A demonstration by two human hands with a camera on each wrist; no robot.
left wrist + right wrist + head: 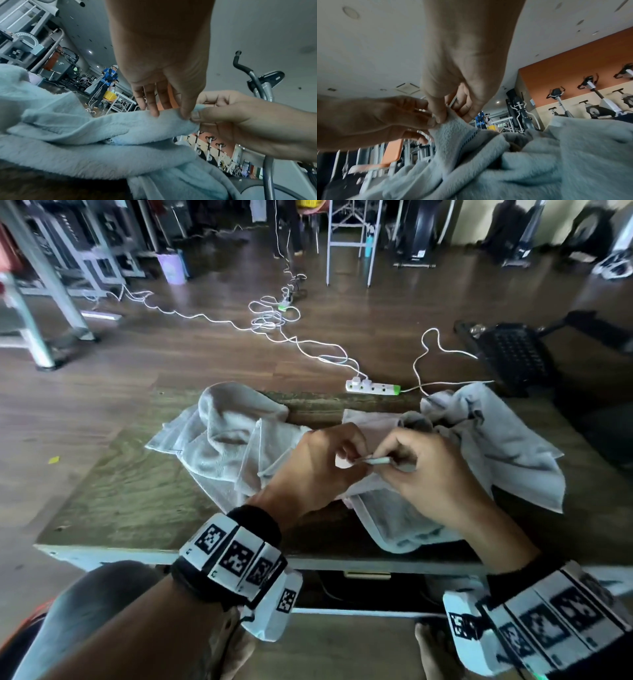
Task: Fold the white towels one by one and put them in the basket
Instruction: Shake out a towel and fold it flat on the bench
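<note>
Several white towels lie crumpled on the wooden table [130, 491]: one heap at the left [226, 446], another at the right [496, 446]. A third towel [394, 518] lies under my hands near the front edge. My left hand [356, 462] and right hand [383, 463] meet above it, and each pinches the same hem between thumb and fingers. In the left wrist view the left hand [169, 113] nips the raised towel edge [102, 128], with the right hand [197, 116] right beside it. The right wrist view shows the right hand [447, 116] pinching a towel corner [450, 129] against the left hand [426, 121].
A black perforated basket-like object [510, 357] sits beyond the table's right far corner. A white power strip [373, 387] and loose white cables [270, 320] lie on the floor past the table's far edge. Metal racks stand at the far left. My knees are under the front edge.
</note>
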